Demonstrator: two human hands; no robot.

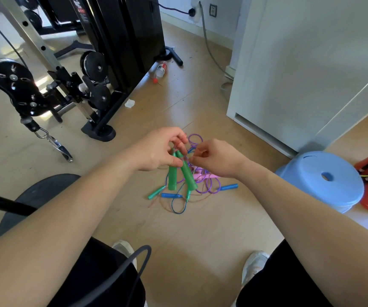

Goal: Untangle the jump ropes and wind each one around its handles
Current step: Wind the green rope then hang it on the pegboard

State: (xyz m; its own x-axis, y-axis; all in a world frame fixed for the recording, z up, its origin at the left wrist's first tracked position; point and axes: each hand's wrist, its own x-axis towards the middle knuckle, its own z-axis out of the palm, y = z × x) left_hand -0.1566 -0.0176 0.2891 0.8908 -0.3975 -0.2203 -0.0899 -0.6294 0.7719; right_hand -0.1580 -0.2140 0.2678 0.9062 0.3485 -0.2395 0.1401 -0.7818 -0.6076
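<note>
Left hand [161, 149] is gripping both big green handles [179, 173] together by the tops, long axis hanging down w/ fat ends over the floor tangle [203, 185]. Right hand [214, 158] is pinching the thin cord [187, 157] just right of those tops, so imo it's doing the winding, sideways round them.

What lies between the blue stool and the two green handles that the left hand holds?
Head view: pink handles, purple rope loops and one blue handle, all on the floor.
</note>
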